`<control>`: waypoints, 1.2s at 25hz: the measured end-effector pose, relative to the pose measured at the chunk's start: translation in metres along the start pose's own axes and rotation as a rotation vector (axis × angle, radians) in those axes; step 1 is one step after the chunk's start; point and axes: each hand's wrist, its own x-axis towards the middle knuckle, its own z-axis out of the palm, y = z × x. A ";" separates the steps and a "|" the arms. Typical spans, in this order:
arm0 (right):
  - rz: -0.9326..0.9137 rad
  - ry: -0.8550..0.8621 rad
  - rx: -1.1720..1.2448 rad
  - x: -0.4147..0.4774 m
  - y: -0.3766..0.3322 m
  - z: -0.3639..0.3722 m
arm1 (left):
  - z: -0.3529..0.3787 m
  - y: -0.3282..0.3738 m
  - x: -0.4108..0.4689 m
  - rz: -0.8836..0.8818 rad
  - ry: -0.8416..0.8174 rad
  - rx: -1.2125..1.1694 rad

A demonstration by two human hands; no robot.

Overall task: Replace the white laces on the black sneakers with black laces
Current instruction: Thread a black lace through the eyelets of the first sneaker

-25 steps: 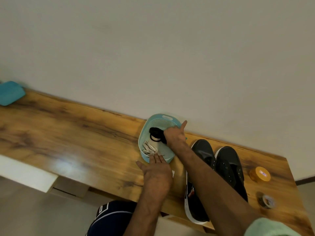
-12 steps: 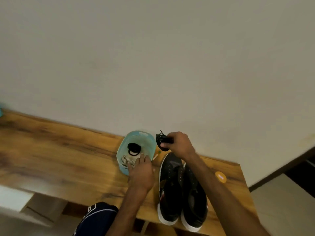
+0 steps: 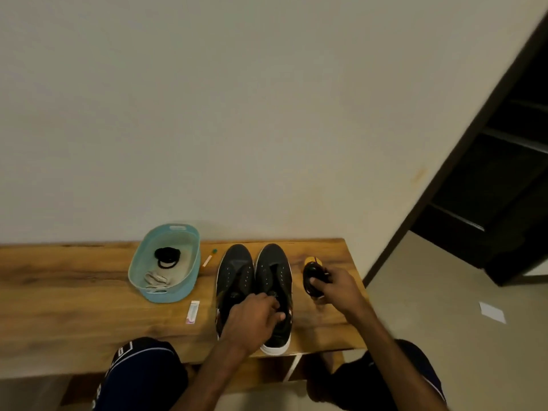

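Right hand [image 3: 336, 287] at about four o'clock from the frame's middle, closed around a bundled black lace [image 3: 312, 278], thumb pressed over the front of the bundle, just above the wooden bench [image 3: 74, 307]. Left hand [image 3: 255, 317] at about six o'clock, resting on the heel end of the black sneakers [image 3: 255, 280], fingers curled down into the opening of the right-hand shoe; whether gripping anything there, cannot tell, fingertips hidden inside the shoe.

Sneakers side by side, touching, toes pointing toward twelve o'clock at the wall, white soles showing at the heel edge near the bench's front. No lace visible through the eyelets on either shoe, only pale dots where the holes sit.

At nine o'clock from the sneakers, a light blue basket [image 3: 189, 281], apart from them. Inside it, a second coiled black lace [image 3: 167, 258] toward the far end, and bundled white laces [image 3: 155, 280] toward the near end, the two heaps close but not clearly touching. Between basket and sneakers, a small white stick with a green tip [image 3: 209, 258], lying aslant on the wood. At six o'clock from that stick, just off the basket's near corner, a small white packet [image 3: 193, 312], flat on the bench.

Behind the held lace, at twelve o'clock from the right hand, a yellow-orange round object [image 3: 311, 258], mostly hidden, too blurred to identify.
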 end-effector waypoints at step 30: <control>-0.145 0.137 0.079 0.001 0.013 -0.014 | 0.032 0.012 0.051 -0.026 0.138 -0.405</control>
